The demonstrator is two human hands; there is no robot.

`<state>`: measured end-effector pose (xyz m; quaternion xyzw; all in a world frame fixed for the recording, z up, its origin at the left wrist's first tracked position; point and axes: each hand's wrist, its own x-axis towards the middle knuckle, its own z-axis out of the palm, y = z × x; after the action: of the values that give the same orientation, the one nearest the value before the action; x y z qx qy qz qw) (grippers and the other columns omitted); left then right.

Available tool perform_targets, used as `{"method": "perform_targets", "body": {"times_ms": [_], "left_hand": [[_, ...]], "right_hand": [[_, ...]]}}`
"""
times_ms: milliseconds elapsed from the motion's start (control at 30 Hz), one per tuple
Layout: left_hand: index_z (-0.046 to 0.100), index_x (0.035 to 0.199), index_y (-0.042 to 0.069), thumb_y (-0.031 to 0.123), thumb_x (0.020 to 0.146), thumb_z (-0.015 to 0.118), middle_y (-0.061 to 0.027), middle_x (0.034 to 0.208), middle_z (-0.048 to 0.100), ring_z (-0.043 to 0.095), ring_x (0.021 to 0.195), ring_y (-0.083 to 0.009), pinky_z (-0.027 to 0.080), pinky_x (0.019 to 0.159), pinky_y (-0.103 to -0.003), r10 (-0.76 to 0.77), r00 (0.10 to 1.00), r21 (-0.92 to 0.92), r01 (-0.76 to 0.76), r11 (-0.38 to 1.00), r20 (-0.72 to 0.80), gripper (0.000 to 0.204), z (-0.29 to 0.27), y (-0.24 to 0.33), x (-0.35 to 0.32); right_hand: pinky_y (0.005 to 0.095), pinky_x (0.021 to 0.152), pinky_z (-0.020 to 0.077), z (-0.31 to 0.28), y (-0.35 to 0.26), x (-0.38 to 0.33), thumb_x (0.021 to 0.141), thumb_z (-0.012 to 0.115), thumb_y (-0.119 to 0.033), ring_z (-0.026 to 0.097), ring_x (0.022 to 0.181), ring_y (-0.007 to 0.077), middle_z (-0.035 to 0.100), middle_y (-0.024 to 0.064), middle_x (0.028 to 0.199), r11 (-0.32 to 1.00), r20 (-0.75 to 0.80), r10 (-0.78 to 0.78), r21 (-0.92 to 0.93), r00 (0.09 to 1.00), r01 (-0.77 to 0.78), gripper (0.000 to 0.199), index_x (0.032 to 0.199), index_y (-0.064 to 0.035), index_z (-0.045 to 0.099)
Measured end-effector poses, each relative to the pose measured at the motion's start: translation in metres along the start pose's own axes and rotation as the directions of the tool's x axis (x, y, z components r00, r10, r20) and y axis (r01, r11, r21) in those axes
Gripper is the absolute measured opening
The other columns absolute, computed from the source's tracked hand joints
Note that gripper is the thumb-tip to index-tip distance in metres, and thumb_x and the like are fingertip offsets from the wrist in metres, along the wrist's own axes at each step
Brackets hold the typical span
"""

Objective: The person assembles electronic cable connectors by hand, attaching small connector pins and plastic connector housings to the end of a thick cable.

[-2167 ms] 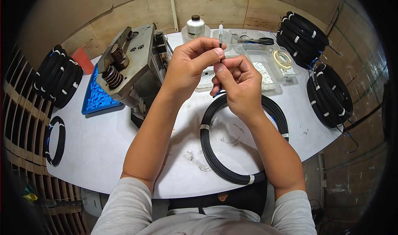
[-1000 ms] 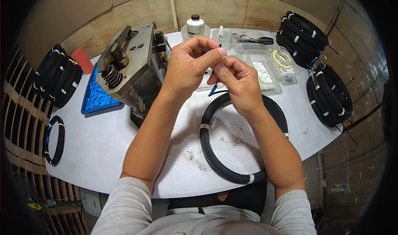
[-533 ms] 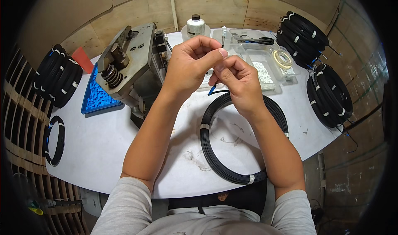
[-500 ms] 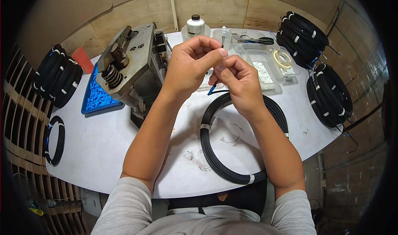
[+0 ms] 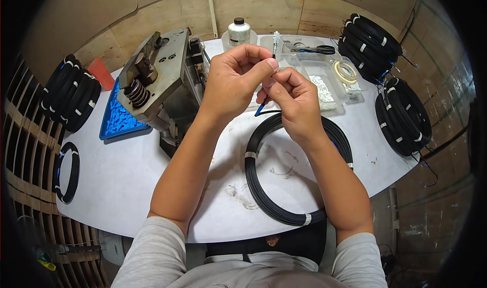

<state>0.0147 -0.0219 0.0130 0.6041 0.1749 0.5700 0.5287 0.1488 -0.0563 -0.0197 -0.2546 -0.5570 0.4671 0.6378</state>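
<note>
Both hands meet above the far middle of the table, pinching a thin black cable. Its tip, a slim connector [image 5: 275, 40] with a white and silver end, points up past my fingers. My left hand [image 5: 231, 82] is closed, thumb and forefinger gripping just below that connector. My right hand [image 5: 297, 97] is closed on the cable directly beneath, its thumb close to the left one. A blue sleeve [image 5: 259, 109] on the cable shows below my fingers. Under my right forearm lies a coil of black cable [image 5: 258, 189], bound with white tape bands. The cable between the fingertips is hidden.
Left of my hands stands a metal press [image 5: 167, 75], with a blue tray [image 5: 124, 133] of small blue pieces beside it. Behind are a white bottle [image 5: 239, 33], clear plastic bins [image 5: 324, 67] and tape rolls [image 5: 346, 72]. Stacked cable coils [image 5: 403, 118] [image 5: 71, 92] sit at both sides.
The connector tip has turned and shifted slightly to the right, showing a different side. Both hands keep nearly the same place and grip.
</note>
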Motion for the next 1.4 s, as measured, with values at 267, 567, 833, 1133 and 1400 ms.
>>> {"method": "perform_targets", "body": {"times_ms": [267,567,833,1133,1400], "left_hand": [[0.067,0.087,-0.005,0.010,0.083,0.070,-0.0068,0.072,0.067,0.061,0.065,-0.0082,0.050,0.055,-0.022,0.242,0.970,0.540,-0.204,0.817,0.002,0.015,0.004,0.002,-0.004],[0.067,0.090,-0.007,0.009,0.084,0.069,-0.0078,0.072,0.067,0.061,0.061,-0.0092,0.049,0.053,-0.022,0.215,0.976,0.463,-0.173,0.869,-0.039,0.016,0.005,0.008,-0.005],[0.068,0.085,-0.007,0.009,0.082,0.068,-0.0097,0.070,0.068,0.062,0.059,-0.0095,0.050,0.052,-0.022,0.129,0.989,0.315,-0.099,0.944,-0.078,0.016,0.005,0.007,-0.003],[0.067,0.088,-0.007,0.009,0.086,0.067,-0.0082,0.071,0.067,0.058,0.059,-0.0082,0.047,0.051,-0.022,0.046,0.997,0.215,-0.031,0.976,-0.067,0.017,0.001,0.006,-0.001],[0.067,0.094,-0.002,0.014,0.088,0.067,-0.0070,0.081,0.066,0.061,0.074,-0.0113,0.050,0.070,-0.025,-0.172,0.985,0.021,0.172,0.985,0.019,0.017,-0.012,-0.002,0.003]], "right_hand": [[0.0222,0.061,0.0496,0.005,-0.002,-0.001,0.090,0.062,-0.005,0.062,0.069,0.0088,0.066,0.0055,0.077,0.995,-0.109,-0.011,-0.103,0.994,0.000,0.008,0.085,-0.0009,0.059],[0.0205,0.059,0.0470,0.002,-0.003,0.000,0.091,0.064,-0.011,0.061,0.068,0.0073,0.066,0.0032,0.076,0.994,-0.067,-0.001,-0.107,0.998,-0.006,0.010,0.086,-0.0027,0.060],[0.0221,0.060,0.0469,-0.003,-0.004,0.002,0.093,0.062,-0.018,0.060,0.069,0.0071,0.066,0.0033,0.078,0.996,-0.008,0.072,-0.046,0.997,-0.072,0.015,0.087,-0.0036,0.061],[0.0219,0.059,0.0458,-0.002,-0.002,0.002,0.092,0.063,-0.018,0.058,0.066,0.0065,0.065,0.0032,0.075,0.991,-0.024,0.044,-0.125,0.999,-0.047,0.016,0.085,-0.0043,0.060],[0.0207,0.059,0.0461,0.001,-0.003,0.000,0.089,0.066,-0.011,0.058,0.065,0.0062,0.065,0.0050,0.073,0.990,-0.053,0.009,-0.143,0.999,-0.017,0.015,0.081,-0.0027,0.058]]}}
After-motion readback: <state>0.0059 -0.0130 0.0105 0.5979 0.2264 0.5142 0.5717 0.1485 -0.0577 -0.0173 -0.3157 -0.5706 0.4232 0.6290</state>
